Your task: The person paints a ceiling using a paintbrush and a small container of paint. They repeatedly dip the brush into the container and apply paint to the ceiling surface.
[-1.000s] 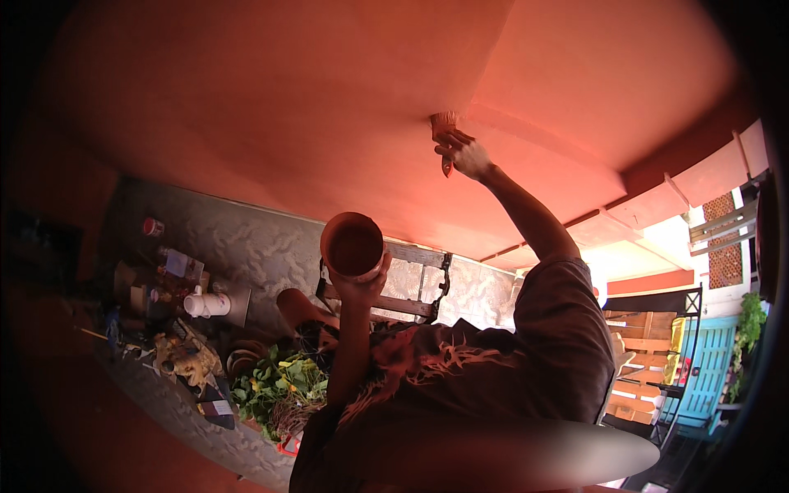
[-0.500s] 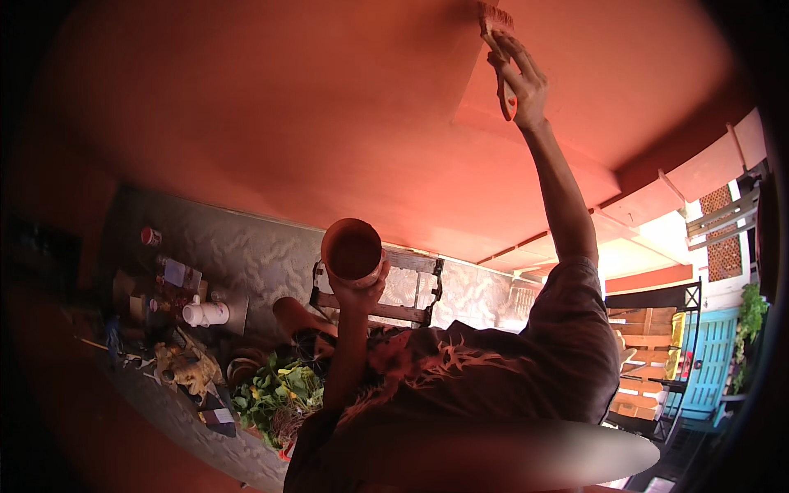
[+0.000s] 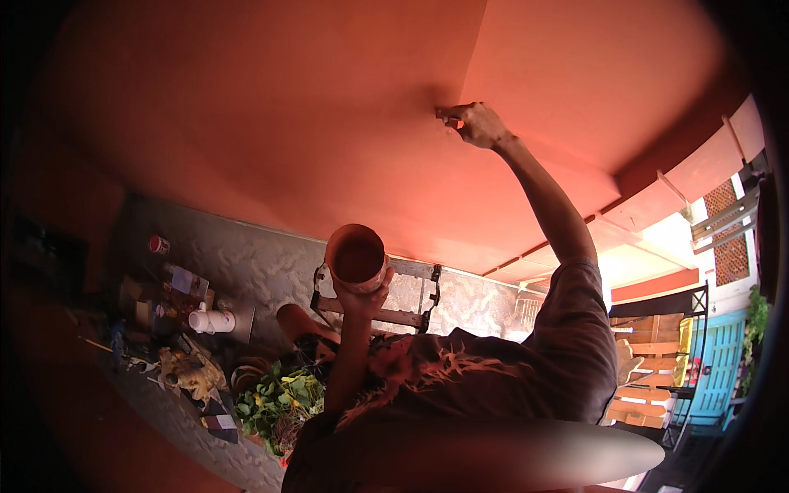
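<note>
My right hand (image 3: 482, 126) is raised against the orange-red wall (image 3: 329, 123), close to an edge where a darker area meets a lighter one. Its fingers close round a paintbrush (image 3: 444, 113); most of the brush is hidden by the hand, and its tip is at the painted surface. Lower down, in front of my body, my left hand (image 3: 366, 297) grips a round paint bucket (image 3: 383, 267) from beneath and the side. The bucket's mouth faces me, and its inside looks reddish brown.
Below the bucket stands a metal-framed ladder or rack (image 3: 403, 316). On the patterned floor to the left are a white jug (image 3: 211, 320), a small red-and-white tub (image 3: 159, 244), boxes and a leafy plant (image 3: 283, 403). Wooden slats (image 3: 649, 357) and a turquoise gate (image 3: 713, 370) are at right.
My right hand has come down and left along the wall with the paintbrush, its wrist now bent. The left hand and bucket have barely shifted.
</note>
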{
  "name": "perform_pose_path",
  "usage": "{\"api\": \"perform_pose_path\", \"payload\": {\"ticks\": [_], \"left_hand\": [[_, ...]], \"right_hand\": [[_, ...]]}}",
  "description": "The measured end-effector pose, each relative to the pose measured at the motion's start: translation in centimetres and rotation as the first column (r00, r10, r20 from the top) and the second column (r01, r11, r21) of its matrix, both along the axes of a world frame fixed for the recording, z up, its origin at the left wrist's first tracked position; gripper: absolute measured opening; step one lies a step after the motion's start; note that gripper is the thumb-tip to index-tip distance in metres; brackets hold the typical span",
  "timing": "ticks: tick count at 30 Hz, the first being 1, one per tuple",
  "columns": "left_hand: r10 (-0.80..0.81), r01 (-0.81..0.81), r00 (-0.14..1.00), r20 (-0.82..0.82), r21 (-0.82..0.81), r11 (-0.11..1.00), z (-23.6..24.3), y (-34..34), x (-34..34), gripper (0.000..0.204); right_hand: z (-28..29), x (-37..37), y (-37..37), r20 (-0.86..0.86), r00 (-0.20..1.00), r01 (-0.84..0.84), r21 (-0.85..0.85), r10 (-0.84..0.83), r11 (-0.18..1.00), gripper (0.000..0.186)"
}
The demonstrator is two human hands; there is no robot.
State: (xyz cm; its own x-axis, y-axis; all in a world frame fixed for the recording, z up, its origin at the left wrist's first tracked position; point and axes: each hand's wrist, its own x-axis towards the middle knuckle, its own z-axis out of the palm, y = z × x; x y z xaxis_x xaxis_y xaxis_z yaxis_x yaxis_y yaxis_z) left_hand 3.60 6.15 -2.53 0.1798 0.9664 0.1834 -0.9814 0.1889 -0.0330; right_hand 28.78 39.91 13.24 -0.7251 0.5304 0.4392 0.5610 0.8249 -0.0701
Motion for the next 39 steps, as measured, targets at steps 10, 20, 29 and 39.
{"api": "perform_pose_path", "payload": {"ticks": [10,20,29,39], "left_hand": [[0.065,-0.066,0.997,-0.029,-0.04,0.997,0.0,-1.2,0.0,0.08],[0.035,-0.034,0.999,-0.017,0.063,0.997,-0.3,-1.5,-0.5,0.073],[0.074,-0.073,0.997,-0.031,0.046,0.996,0.1,-1.4,0.6,0.083],[0.08,-0.08,0.997,0.001,0.044,0.996,0.0,-2.4,0.1,0.08]], "right_hand": [[15.3,-2.3,-2.6,-0.469,0.867,0.291,0.749,0.166,0.595,0.016],[1.8,-6.7,-3.1,0.241,0.969,-0.047,-0.03,0.052,0.998,0.019],[23.7,-6.4,1.5,-0.27,0.943,0.247,0.183,-0.193,0.952,0.016],[1.9,-8.2,-0.4,0.107,0.993,-0.031,0.678,-0.057,0.734,0.017]]}}
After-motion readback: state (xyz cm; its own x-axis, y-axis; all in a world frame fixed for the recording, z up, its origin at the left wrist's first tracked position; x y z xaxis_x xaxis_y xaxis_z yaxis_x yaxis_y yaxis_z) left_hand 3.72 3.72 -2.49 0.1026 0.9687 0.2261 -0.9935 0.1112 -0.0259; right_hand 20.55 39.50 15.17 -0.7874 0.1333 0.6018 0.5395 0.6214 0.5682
